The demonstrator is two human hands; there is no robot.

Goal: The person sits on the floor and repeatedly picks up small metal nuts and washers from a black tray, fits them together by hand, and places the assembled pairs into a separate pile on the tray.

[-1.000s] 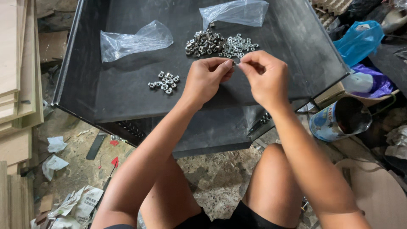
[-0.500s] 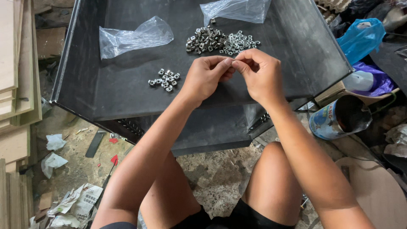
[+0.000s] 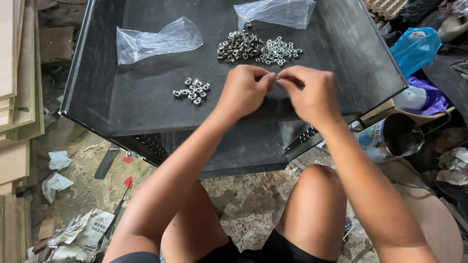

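Both hands meet above a black tray (image 3: 146, 112): left hand (image 3: 243, 90) and right hand (image 3: 312, 95) pinch closed on one small metal piece (image 3: 277, 78), apparently joining parts; next likely another from the far pile (image 3: 258, 47).

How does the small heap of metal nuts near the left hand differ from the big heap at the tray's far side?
The small heap holds few nuts, bunched tight; the big heap holds many, spread wide. The small heap lies alone on the black tray, left of the left hand; the big heap touches a clear bag. Both are small silvery pieces lying loose.
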